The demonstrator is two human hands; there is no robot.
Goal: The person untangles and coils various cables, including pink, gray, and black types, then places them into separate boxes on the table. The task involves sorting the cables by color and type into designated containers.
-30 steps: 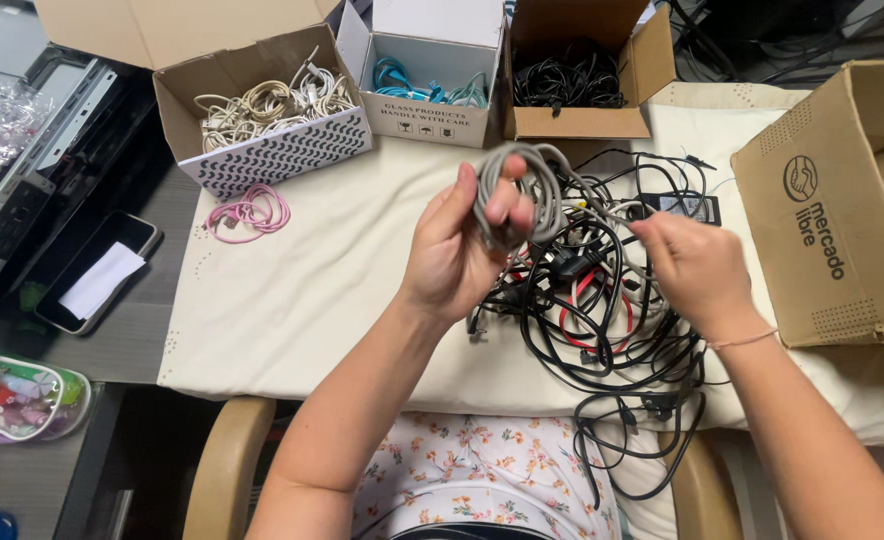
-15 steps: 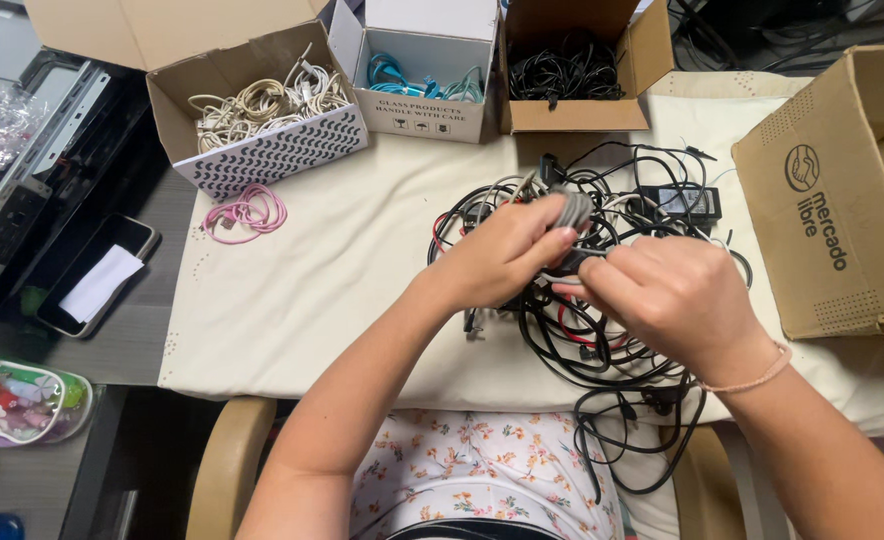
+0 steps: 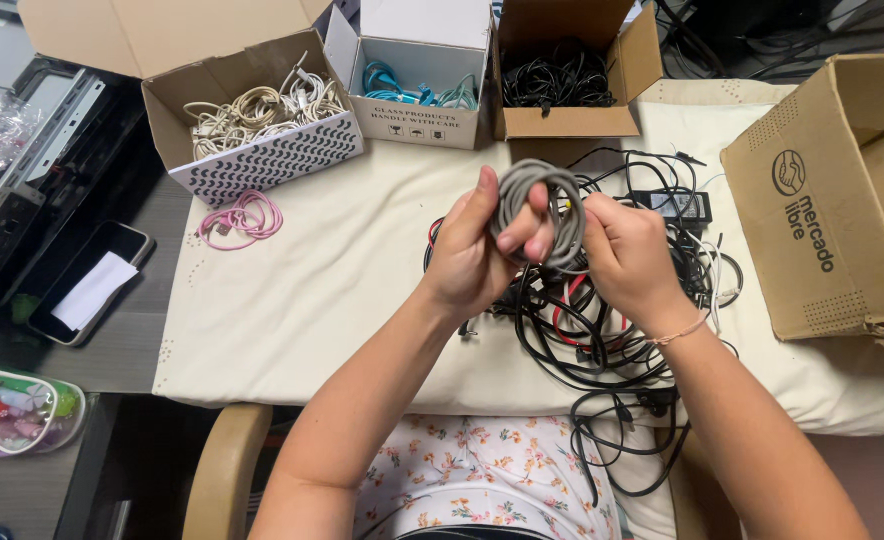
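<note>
While you are holding the coiled grey cable (image 3: 540,212) above the black cable tangle (image 3: 602,300), your left hand (image 3: 474,262) and right hand (image 3: 630,258) are pinching its rim with curled fingers. It looks light and floppy; grip across the loops. Far off, three open cardboard boxes (image 3: 417,85) are sitting; a brown carton (image 3: 822,220) is lying right.

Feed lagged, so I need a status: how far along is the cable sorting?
Done, it seems: cream cables lie in the patterned box, teal ones in the white box, black ones in the brown box. In hand: left hand and right hand hold a coiled grey cable. Left: the tangled black cable pile and a loose pink cable.
</note>
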